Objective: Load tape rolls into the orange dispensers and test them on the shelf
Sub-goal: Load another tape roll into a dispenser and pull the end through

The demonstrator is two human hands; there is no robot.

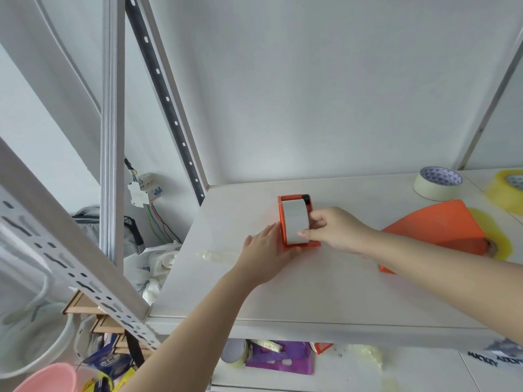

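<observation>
An orange tape dispenser [291,198] stands on the white shelf [311,292] with a grey-white tape roll [294,222] seated in it. My right hand [334,229] grips the roll and dispenser from the right, thumb on the roll's front. My left hand [266,256] lies flat against the dispenser's left side, fingers apart and pointing away from me. A strip of pale tape [215,254] is stuck on the shelf just left of my left hand.
A cream masking tape roll [437,183] and a clear yellowish tape roll [506,190] sit at the back right. An orange sheet [441,224] lies under my right forearm. Perforated shelf posts [169,108] rise at the left. Clutter fills the lower shelf and floor.
</observation>
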